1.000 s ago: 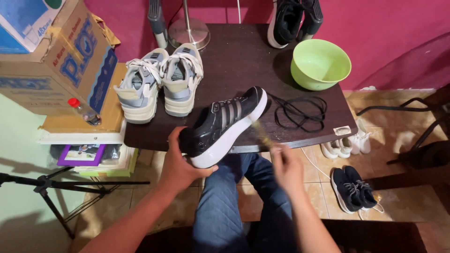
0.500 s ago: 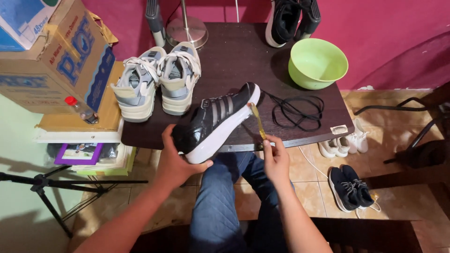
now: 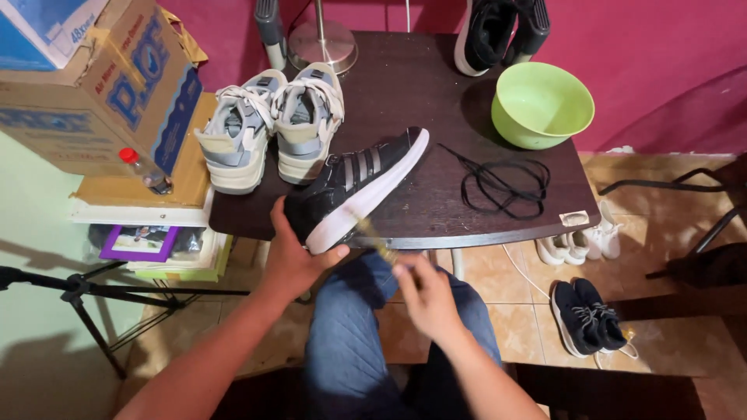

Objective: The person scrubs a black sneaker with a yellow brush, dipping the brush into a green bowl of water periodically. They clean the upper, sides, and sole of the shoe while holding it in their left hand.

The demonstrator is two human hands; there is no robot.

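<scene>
My left hand point(image 3: 294, 250) grips the heel end of a black sneaker point(image 3: 354, 183) with grey stripes and a white sole, tilted on its side over the front edge of a dark wooden table point(image 3: 405, 93). My right hand point(image 3: 424, 292) is closed on a small brush with a yellowish handle point(image 3: 372, 235), blurred with motion, its tip at the white sole. A loose black shoelace point(image 3: 502, 183) lies on the table to the right. A green bowl point(image 3: 541, 105) stands at the back right.
A pair of grey and white sneakers point(image 3: 268, 132) sits on the table's left. Cardboard boxes point(image 3: 93, 78) and a red-capped bottle point(image 3: 144, 173) are stacked at left. A lamp base point(image 3: 323, 47), another black shoe point(image 3: 498, 31), floor shoes point(image 3: 587, 315) and a tripod point(image 3: 85, 295) surround me.
The brush hand has moved back and forth along the sneaker's white sole, now lower and nearer the heel. My left hand keeps holding the shoe.
</scene>
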